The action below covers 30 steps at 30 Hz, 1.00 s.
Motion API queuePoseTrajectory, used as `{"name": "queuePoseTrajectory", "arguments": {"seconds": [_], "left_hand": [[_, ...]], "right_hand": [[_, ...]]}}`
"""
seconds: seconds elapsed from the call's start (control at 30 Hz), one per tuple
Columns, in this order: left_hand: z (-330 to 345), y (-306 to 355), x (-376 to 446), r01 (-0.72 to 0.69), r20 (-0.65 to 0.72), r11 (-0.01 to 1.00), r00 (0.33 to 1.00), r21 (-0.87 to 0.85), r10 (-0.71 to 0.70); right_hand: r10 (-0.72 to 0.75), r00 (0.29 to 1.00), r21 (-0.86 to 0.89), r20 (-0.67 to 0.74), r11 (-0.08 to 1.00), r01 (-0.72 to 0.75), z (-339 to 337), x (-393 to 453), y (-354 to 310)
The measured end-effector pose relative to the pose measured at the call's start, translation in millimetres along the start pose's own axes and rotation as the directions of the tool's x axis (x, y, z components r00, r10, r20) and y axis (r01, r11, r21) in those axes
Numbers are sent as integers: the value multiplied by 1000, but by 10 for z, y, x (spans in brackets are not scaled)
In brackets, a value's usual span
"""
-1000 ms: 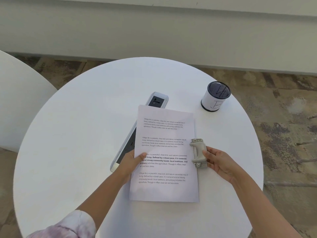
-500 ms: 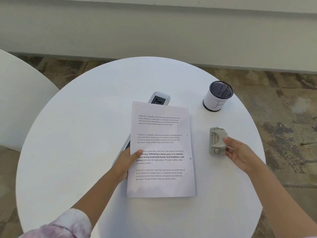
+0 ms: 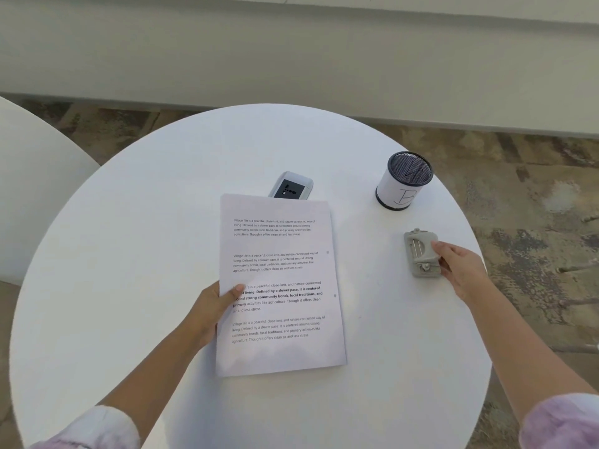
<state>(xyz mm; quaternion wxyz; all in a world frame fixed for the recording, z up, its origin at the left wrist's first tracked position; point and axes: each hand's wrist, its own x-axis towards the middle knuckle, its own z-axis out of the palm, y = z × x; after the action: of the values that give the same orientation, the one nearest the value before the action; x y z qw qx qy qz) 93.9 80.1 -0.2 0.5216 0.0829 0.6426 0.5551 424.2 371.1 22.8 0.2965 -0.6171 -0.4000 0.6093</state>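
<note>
A stack of printed paper sheets (image 3: 278,280) lies in the middle of the round white table (image 3: 129,254). Two punched holes show near its right edge. My left hand (image 3: 215,306) pinches the stack's left edge, thumb on top and fingers beneath. A grey hole punch (image 3: 419,252) stands on the table to the right of the paper. My right hand (image 3: 460,270) holds the punch from its right side, fingers curled against it.
A power strip (image 3: 291,187) sticks out from under the paper's top edge. A mesh pen cup (image 3: 403,179) with a white label stands at the back right. Another white table (image 3: 29,189) is at the left. Patterned floor lies beyond the edges.
My right hand has pulled the hole punch off the paper's right edge and moved it right across the table. The paper has shifted left and now covers more of the power strip.
</note>
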Motion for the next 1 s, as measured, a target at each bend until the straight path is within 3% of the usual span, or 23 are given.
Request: {"name": "queuePoseTrajectory", "arguments": {"seconds": [0.2, 0.57, 0.8, 0.87, 0.93, 1.0], "left_hand": [[-15, -16, -1, 10, -2, 1000, 1000, -19, -10], [-43, 8, -40, 22, 5, 999, 1000, -36, -22], [-82, 59, -82, 0, -10, 999, 1000, -38, 0], [-98, 77, -96, -4, 5, 999, 1000, -49, 4], [-114, 95, -113, -9, 11, 999, 1000, -51, 9], [-128, 117, -136, -12, 23, 999, 1000, -47, 13]], "right_hand": [[-66, 996, -158, -57, 986, 56, 52, 55, 13], [-105, 982, -269, -158, 961, 59, 112, 34, 32], [-147, 971, -478, -187, 878, 41, 153, -99, -27], [-296, 939, -622, -176, 772, 126, 211, -250, -61], [-484, 871, -719, -80, 634, 286, 377, -473, -84], [-508, 861, -664, 20, 637, 392, 635, -730, -30]]}}
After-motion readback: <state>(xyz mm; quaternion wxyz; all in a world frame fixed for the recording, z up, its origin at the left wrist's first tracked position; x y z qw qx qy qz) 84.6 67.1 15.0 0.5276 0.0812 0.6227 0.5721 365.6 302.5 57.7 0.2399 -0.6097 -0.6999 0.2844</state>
